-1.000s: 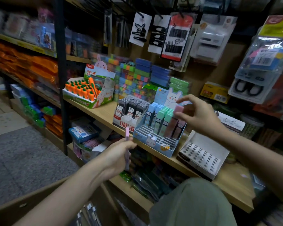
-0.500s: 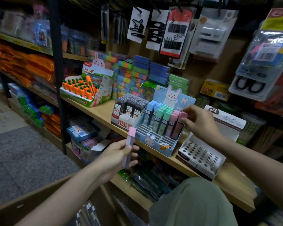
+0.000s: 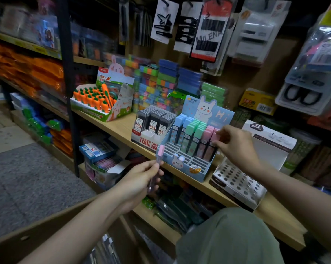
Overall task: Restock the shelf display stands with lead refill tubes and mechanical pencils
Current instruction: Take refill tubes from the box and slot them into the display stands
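A blue bunny display stand [image 3: 187, 169] sits on the wooden shelf [image 3: 120, 128], holding blue, green and pink lead refill tubes in its back rows; its front slots are bare. My left hand [image 3: 141, 180] holds one pink-capped refill tube [image 3: 157, 164] upright, in front of the stand's left corner. My right hand [image 3: 235, 147] is at the stand's right side, fingertips pinching the pink cap of a tube [image 3: 215, 135] standing in the rightmost column. A white stand with round holes [image 3: 237, 183] sits just right of it, under my right wrist.
A black lead box display [image 3: 153, 124] stands left of the blue stand, a carrot eraser display [image 3: 98, 101] further left. Hanging packs crowd the wall above. A cardboard box [image 3: 46, 235] lies below my left arm. My knee [image 3: 227, 237] is low at the front.
My right hand came down from above the stand and set a pink tube into the rightmost column. My left hand turned its tube more upright and drifted slightly toward the stand.
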The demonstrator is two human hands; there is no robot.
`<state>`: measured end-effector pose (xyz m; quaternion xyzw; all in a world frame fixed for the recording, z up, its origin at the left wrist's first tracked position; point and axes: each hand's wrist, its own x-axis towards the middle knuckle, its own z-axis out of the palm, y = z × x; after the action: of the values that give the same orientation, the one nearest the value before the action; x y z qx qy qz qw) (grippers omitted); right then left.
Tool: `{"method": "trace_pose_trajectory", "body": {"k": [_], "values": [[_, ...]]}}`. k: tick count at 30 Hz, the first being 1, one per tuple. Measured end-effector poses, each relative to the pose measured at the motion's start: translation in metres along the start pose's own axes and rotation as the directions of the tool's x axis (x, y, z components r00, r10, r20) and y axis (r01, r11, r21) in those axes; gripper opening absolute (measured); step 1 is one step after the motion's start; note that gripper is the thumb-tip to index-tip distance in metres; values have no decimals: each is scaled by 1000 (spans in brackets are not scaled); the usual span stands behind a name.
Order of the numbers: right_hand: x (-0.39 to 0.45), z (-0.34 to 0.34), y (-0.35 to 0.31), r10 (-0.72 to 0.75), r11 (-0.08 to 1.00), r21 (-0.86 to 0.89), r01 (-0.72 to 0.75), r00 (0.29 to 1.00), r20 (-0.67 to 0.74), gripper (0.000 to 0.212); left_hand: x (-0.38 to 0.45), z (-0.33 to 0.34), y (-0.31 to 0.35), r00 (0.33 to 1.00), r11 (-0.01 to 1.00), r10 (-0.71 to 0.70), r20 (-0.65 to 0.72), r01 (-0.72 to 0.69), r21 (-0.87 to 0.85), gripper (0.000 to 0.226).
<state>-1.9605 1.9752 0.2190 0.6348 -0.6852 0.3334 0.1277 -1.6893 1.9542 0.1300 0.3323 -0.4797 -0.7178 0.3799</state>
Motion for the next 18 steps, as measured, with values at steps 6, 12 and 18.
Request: {"method": "trace_pose_trajectory", "body": {"k": [6, 12, 18], "values": [[-1, 6, 1, -13, 998, -58, 13, 1000, -11, 22, 6, -4, -5, 998, 997, 57, 15, -56, -47, 22], [-15, 1, -40, 0, 986, 168, 14, 997, -78, 19, 7, 1, -6, 971, 965, 237, -6, -235, 116, 28], [-33, 24, -114, -15, 891, 438, -117, 958, 287, 31, 11, 4, -5, 863, 785, 505, -16, -451, 424, 32]]}}
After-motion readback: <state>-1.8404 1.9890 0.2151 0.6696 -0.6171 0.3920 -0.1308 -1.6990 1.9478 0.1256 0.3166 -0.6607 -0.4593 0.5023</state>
